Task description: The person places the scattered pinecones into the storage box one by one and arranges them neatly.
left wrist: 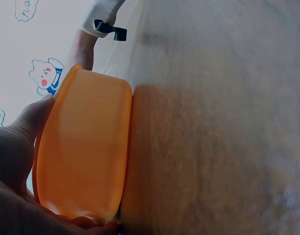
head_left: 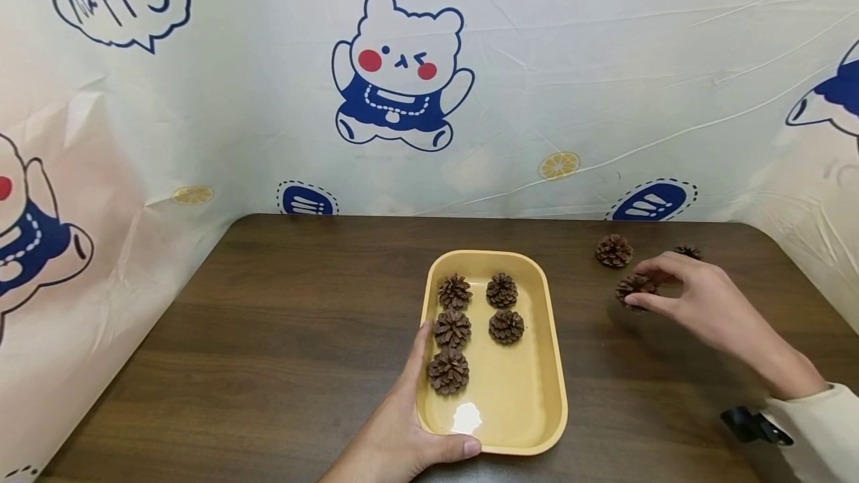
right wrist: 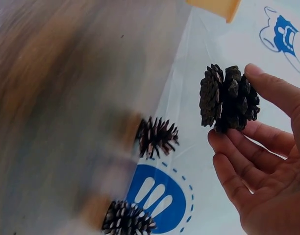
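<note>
A yellow rectangular tray (head_left: 558, 393) stands on the table, with a column of three brown pine cones (head_left: 452, 328) on its left and two pine cones (head_left: 505, 310) on its right. My left hand (head_left: 401, 423) grips the tray's near left corner, thumb on the front rim and fingers along the side. In the left wrist view the tray's outer wall (left wrist: 86, 147) looks orange. To the right of the tray, my right hand (head_left: 705, 300) pinches a pine cone (right wrist: 230, 98) between thumb and fingers, above the tabletop in the right wrist view.
Two more pine cones rest near the table's back right: one (head_left: 614, 251) beyond the held cone, the other (head_left: 687, 252) partly hidden behind my right hand. A white sheet (head_left: 537, 95) with printed bears hangs behind the wooden table (head_left: 302, 334).
</note>
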A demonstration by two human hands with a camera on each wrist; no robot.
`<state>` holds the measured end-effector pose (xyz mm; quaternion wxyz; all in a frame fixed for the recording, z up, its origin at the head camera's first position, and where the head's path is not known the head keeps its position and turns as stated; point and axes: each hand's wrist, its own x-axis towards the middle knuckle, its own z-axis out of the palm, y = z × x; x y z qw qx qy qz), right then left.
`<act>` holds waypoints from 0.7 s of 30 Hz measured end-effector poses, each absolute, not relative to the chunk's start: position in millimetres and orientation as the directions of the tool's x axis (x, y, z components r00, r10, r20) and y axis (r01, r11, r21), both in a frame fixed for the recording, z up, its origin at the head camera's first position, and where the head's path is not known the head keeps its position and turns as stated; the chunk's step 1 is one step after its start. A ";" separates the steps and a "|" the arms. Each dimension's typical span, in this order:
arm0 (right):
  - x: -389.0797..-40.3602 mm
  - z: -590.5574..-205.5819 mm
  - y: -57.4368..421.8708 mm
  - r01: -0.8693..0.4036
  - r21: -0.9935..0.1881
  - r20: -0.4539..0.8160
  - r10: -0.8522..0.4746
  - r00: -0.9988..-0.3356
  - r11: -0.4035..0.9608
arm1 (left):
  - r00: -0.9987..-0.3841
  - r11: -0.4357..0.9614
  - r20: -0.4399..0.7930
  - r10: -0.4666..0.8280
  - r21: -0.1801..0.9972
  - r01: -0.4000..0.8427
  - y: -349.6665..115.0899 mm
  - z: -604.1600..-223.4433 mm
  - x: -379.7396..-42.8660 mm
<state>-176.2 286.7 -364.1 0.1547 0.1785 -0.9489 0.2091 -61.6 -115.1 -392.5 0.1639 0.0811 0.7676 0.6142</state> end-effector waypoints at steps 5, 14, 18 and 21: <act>-173.4 -359.6 276.2 -0.437 -0.337 0.396 -0.296 -0.869 0.834 | -0.932 0.227 -0.159 0.327 0.970 -0.086 -115.2 -392.4 -61.8; -165.1 -352.5 258.0 -0.468 -0.333 0.413 -0.320 -0.853 0.818 | -0.930 0.216 -0.157 0.331 0.973 -0.087 -114.8 -392.3 -62.0; -161.4 -349.0 250.2 -0.486 -0.331 0.422 -0.334 -0.843 0.809 | -0.929 0.204 -0.154 0.336 0.975 -0.088 -114.6 -392.1 -62.1; -158.5 -346.6 243.8 -0.507 -0.330 0.438 -0.347 -0.829 0.796 | -0.928 0.194 -0.152 0.341 0.977 -0.089 -114.4 -392.0 -62.4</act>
